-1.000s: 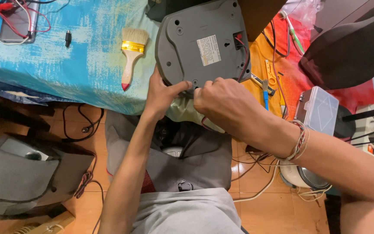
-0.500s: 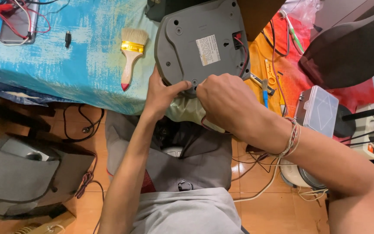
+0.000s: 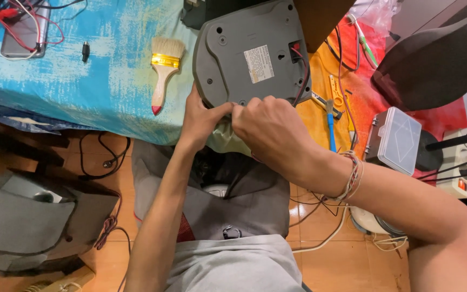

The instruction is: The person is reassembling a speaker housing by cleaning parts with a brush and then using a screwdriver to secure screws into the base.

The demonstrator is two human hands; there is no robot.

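Centrally, both hands (image 3: 233, 121) pinch the grey casing (image 3: 249, 54) edge; white rectangular label (image 3: 259, 64) above.

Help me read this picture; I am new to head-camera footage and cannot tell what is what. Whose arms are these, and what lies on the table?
The camera sits on a person's head and looks down, so both arms are that person's own. The left hand and right hand meet at the near edge of a grey appliance, which lies bottom up on a blue tablecloth. They seem to pinch something small there; what it is cannot be made out. Left of the appliance lies a paintbrush; to its right, a clear plastic box and small tools.
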